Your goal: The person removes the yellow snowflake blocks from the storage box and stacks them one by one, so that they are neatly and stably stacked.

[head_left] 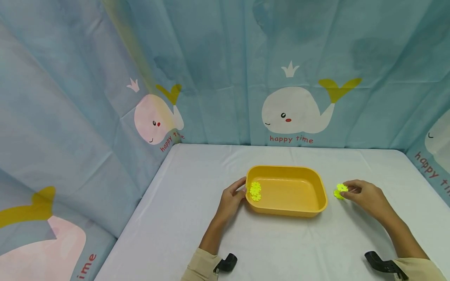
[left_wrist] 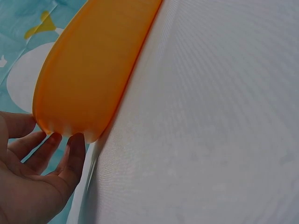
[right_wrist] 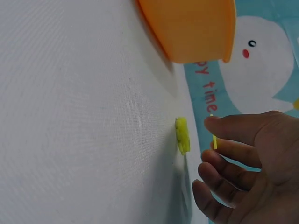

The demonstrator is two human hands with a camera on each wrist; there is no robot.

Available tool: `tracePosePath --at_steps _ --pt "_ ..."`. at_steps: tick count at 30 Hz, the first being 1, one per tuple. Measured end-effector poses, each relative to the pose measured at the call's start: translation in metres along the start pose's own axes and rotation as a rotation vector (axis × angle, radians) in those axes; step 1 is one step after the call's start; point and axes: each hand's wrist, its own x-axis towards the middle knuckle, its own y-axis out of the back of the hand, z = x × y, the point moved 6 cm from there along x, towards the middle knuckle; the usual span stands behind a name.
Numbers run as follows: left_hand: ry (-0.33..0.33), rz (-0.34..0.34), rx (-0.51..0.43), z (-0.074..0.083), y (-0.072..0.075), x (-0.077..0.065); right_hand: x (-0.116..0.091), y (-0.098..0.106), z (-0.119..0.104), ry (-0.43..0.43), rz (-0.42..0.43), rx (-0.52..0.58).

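A yellow plastic tray [head_left: 288, 212] stands on the white table. At its left end my left hand [head_left: 230, 199] grips the tray, fingertips [left_wrist: 77, 140] bent against the outer end wall and one digit at the rim. To the right of the tray, my right hand [head_left: 365, 199] pinches a thin bright yellow flower-shaped piece [head_left: 342, 187] between thumb and index finger. Right below it, more yellow flower pieces [right_wrist: 182, 135] lie on the table, partly covered in the head view. Several like them [head_left: 255, 191] lie inside the tray at its left end.
A white cloth [head_left: 211, 164] covers the table. Blue curtains [head_left: 218, 78] printed with whales rise along its back and sides. Black wrist camera mounts [head_left: 228, 263] stick out at both sleeves [head_left: 200, 265].
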Motion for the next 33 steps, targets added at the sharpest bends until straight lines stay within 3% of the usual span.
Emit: tracePosePath --at_steps 8,33 --pt "0.001 0.004 0.009 0.001 0.0 0.0 0.004 -0.005 0.004 -0.002 -0.074 -0.015" --pt "-0.007 0.001 0.005 0.003 -0.001 -0.002 0.008 -0.011 0.007 0.008 -0.118 -0.029"
